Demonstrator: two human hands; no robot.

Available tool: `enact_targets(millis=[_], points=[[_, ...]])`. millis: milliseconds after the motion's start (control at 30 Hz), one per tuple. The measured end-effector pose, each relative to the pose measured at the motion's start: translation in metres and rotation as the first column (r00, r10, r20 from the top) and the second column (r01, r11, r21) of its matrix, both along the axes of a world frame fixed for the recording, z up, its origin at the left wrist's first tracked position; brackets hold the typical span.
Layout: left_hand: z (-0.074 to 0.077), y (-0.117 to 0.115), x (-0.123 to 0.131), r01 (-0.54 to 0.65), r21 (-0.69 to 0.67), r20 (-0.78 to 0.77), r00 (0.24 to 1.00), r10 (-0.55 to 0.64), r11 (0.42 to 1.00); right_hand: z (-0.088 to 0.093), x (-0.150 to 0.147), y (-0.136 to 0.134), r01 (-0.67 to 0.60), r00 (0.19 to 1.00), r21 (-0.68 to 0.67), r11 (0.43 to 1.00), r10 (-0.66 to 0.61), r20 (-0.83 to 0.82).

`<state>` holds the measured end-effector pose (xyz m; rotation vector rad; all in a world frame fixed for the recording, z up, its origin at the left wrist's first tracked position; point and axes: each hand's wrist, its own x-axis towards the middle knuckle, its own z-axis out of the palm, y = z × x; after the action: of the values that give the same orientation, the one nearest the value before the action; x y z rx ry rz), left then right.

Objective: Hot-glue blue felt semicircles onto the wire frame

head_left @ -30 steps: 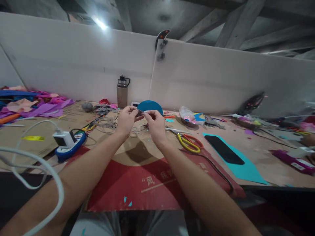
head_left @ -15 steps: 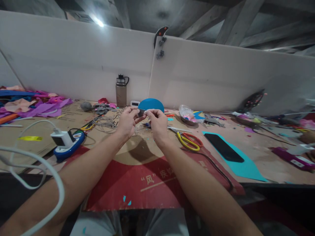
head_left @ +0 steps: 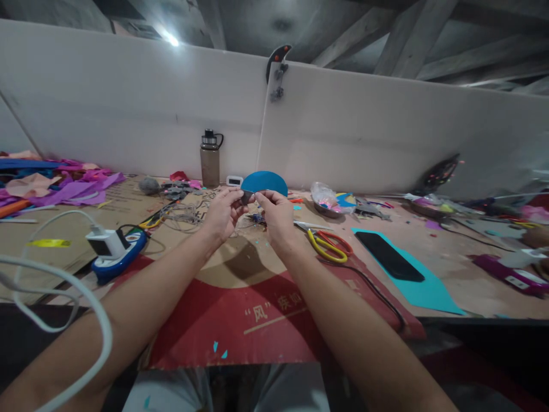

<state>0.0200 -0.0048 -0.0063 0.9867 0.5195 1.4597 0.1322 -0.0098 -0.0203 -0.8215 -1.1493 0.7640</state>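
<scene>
Above the middle of the bench, my left hand (head_left: 223, 214) pinches a small dark grey piece (head_left: 246, 197) between thumb and fingers. My right hand (head_left: 275, 214) is closed too, its thumb and fingertip meeting at the right end of that piece. Just behind the fingertips shows a blue piece with a rounded top (head_left: 264, 181); its lower edge is hidden, and I cannot tell whether it touches the hands. To the right of my right hand lie scissors (head_left: 328, 246) with yellow and orange handles.
Under my arms is red printed cardboard (head_left: 193, 337). A bottle (head_left: 210, 160) stands by the white partition. A blue power strip (head_left: 118, 257) with a white charger (head_left: 107, 243) and looping cable lies left. A black phone (head_left: 388, 256) rests on turquoise sheet (head_left: 433, 294). Coloured scraps (head_left: 77, 189) lie far left.
Both hands stay together in the same spot, with the fingertips shifted slightly around the dark piece. Slightly more of the blue piece shows on its right. The view has shifted a little.
</scene>
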Motion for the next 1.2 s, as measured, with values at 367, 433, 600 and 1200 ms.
enact_targets(millis=[367, 433, 600, 1200], points=[[0.0009, -0.0025, 0.0005, 0.012, 0.055, -0.038, 0.999, -0.010, 0.998, 0.0038, 0.0025, -0.0013, -0.160, 0.978, -0.087, 0.983, 0.145, -0.152], [0.0010, -0.0035, 0.0006, 0.015, 0.069, -0.049, 0.999, -0.012, 0.997, 0.0036, 0.0035, -0.0006, -0.150, 0.981, -0.088, 0.985, 0.136, -0.140], [0.0005, -0.0016, 0.0000, 0.013, 0.072, -0.059, 0.998, -0.008, 0.997, 0.0038, 0.0042, -0.0015, -0.143, 0.986, -0.099, 0.985, 0.133, -0.104], [0.0044, 0.0016, 0.0003, 0.162, -0.146, 0.085, 0.985, -0.151, 0.976, 0.0031, 0.0029, -0.0016, -0.211, 0.973, -0.071, 0.975, 0.203, -0.109]])
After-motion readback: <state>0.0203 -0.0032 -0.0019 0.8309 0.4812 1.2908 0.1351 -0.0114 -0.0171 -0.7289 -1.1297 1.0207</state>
